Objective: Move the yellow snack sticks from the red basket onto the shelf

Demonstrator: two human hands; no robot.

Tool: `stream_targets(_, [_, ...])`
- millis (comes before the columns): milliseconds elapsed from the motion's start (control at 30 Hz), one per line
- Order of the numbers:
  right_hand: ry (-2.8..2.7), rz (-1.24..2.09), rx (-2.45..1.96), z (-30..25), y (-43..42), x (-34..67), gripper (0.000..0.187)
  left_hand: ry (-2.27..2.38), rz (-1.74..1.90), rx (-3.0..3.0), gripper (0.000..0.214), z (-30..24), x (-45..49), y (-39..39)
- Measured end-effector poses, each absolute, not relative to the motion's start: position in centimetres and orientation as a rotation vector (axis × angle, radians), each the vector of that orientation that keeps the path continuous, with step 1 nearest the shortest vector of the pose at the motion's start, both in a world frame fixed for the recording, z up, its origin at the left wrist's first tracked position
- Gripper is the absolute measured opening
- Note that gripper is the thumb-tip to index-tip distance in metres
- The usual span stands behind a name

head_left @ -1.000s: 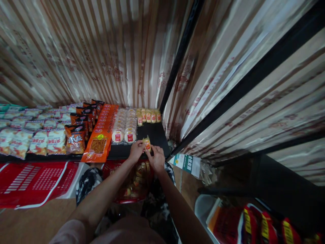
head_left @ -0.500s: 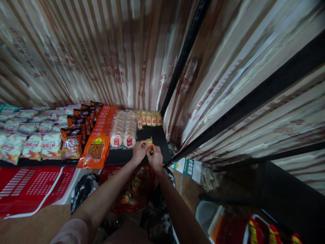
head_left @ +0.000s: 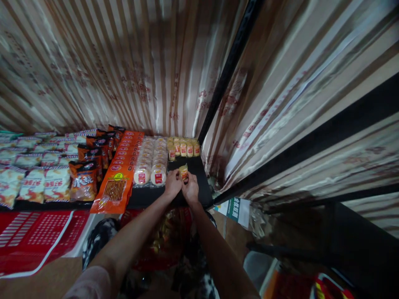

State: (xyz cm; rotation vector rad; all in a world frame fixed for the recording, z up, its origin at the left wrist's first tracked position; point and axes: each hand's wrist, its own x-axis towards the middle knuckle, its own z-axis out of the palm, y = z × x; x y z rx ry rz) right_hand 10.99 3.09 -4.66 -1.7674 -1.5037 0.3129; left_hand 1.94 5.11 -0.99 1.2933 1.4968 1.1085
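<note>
A small yellow wrapped snack (head_left: 183, 172) stands upright between my two hands, over the front of the black shelf (head_left: 204, 178). My left hand (head_left: 173, 183) pinches it from the left, and my right hand (head_left: 190, 187) grips it from the right. Behind it, at the back corner of the shelf, similar small yellow packs (head_left: 187, 148) stand in rows. Just left of my hands lie two rows of round white crackers (head_left: 158, 174) in clear wrap with red labels.
Orange stick-snack packs (head_left: 115, 187), orange-black bags (head_left: 83, 182) and white snack bags (head_left: 57, 182) fill the shelf leftward. Below are a red basket (head_left: 40, 232) and, between my legs, a red container (head_left: 149, 261) of small packs. A black post (head_left: 218, 99) rises at the shelf's right corner.
The yellow snack has turned more upright, its label now facing me. Both hands remain on it at nearly the same spot. The view has shifted slightly.
</note>
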Motion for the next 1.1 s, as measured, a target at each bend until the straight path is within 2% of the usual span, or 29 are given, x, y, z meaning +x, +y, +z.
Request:
stream_targets(333, [-1.438,0.349,-1.763,-4.6,6.7,11.0,0.046,1.558,1.002,1.370,0.037,-0.7,2.5,7.5])
stream_targets(500, [-1.417,0.391,-1.822,-4.2,8.8,11.1,0.043,1.500,0.991,1.286,0.043,-0.6,3.2,9.1])
stream_targets(1100, [-1.397,0.394,-1.988,-3.8,12.6,10.2,0.047,1.451,0.974,1.348,0.056,-3.5,3.0,11.6])
